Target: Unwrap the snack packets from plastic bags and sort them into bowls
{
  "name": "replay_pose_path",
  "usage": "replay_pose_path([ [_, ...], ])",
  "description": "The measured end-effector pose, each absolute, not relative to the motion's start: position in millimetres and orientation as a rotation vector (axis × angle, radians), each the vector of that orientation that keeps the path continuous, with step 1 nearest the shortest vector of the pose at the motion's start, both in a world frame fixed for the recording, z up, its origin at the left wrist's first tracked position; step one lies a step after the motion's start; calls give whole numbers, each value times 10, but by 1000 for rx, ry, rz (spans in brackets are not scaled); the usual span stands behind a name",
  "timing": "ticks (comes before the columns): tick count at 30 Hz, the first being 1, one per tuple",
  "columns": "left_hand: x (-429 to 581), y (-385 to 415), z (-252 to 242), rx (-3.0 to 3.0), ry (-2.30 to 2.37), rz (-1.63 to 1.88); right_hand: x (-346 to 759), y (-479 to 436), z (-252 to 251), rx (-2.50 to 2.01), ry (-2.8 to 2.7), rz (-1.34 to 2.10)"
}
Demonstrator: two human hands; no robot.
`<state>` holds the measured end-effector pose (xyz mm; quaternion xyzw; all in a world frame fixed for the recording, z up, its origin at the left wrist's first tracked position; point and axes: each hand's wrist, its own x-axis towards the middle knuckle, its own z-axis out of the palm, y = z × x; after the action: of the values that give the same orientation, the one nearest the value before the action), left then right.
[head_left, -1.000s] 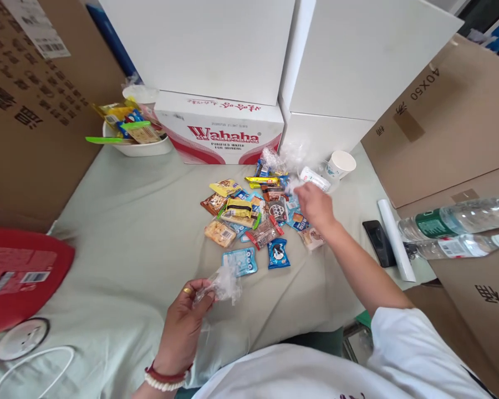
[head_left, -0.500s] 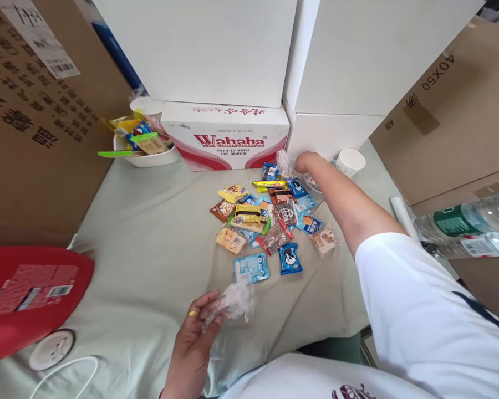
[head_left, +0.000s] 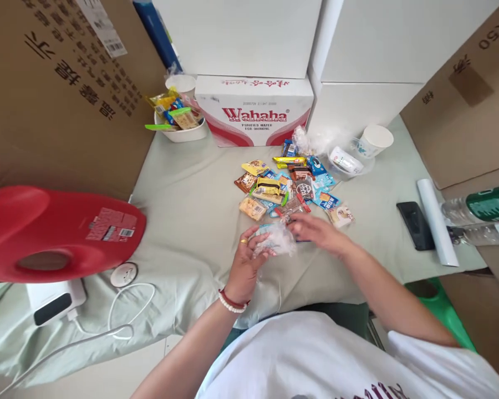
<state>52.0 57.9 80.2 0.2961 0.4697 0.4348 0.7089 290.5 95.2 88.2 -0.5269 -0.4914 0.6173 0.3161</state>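
My left hand is closed on a crumpled piece of clear plastic film near the table's front. Just right of the film is my right hand, its fingers partly apart and slightly blurred, with nothing visible in them. Beyond both hands lies a loose pile of small wrapped snacks, among them a yellow packet, a red-ended clear packet and a beige one at the right. The film partly covers a light blue packet.
A Wahaha box stands at the back, with a snack-filled white bowl to its left. Back right are a paper cup and a clear container. A red bottle, phone and white roll flank the table.
My right hand has come back from the container area to beside my left hand. My left hand still holds the film, now closer to the pile. The view has shifted, showing the phone.
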Motion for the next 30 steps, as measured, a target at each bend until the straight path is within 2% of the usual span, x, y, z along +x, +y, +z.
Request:
replay_pose_path([
  [2,605,530,820,700,998,887,2687,687,649,-1309,-1050,1737],
  [5,676,477,786,825,1073,801,2558,519,498,-1272,-926,1688],
  [12,680,406,555,942,1203,901,2834,422,651,-1430,-1038,1584],
  [16,695,395,446,906,1292,1059,2991,352,707,-1455,-924,1483],
  [20,684,435,377,854,1377,1236,3101,221,695,-1445,-732,1554],
  [30,633,602,445,853,1351,1377,3436,-195,760,-1586,-748,1537],
])
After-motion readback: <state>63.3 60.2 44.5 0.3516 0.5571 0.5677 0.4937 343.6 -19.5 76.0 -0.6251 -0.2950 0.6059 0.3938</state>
